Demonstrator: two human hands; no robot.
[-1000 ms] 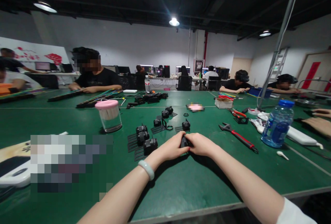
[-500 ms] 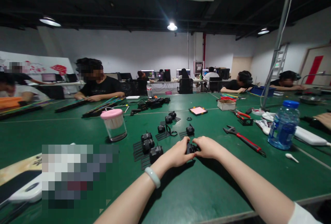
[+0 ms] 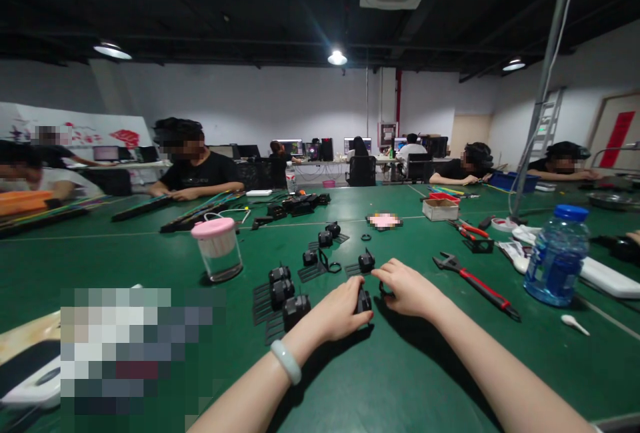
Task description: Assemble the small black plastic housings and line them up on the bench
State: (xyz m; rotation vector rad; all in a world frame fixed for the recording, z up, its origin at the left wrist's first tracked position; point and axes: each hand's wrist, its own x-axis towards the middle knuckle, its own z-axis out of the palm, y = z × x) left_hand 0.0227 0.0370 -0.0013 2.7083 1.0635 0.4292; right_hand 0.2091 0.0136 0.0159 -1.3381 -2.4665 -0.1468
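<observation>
Head view: where's the black camera-like part [image 3: 365, 299]?

— In left hand [image 3: 340, 313], thumb and fingers closed round it; long axis near vertical in view, facing hidden. Right hand [image 3: 407, 289] half-curled just beside, holding small dark piece [image 3: 384, 289].

— Surface, room?

— Green table [image 3: 425, 379], pale back wall [image 3: 295, 99]. Adjustable wrench [image 3: 479, 285] to the right; tabletop spreads between hands and near edge [image 3: 623, 421], lower right.

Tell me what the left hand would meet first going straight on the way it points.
Probably the right hand, across a narrow gap from the black part that the left hand holds; depth is hard to judge here.
</observation>
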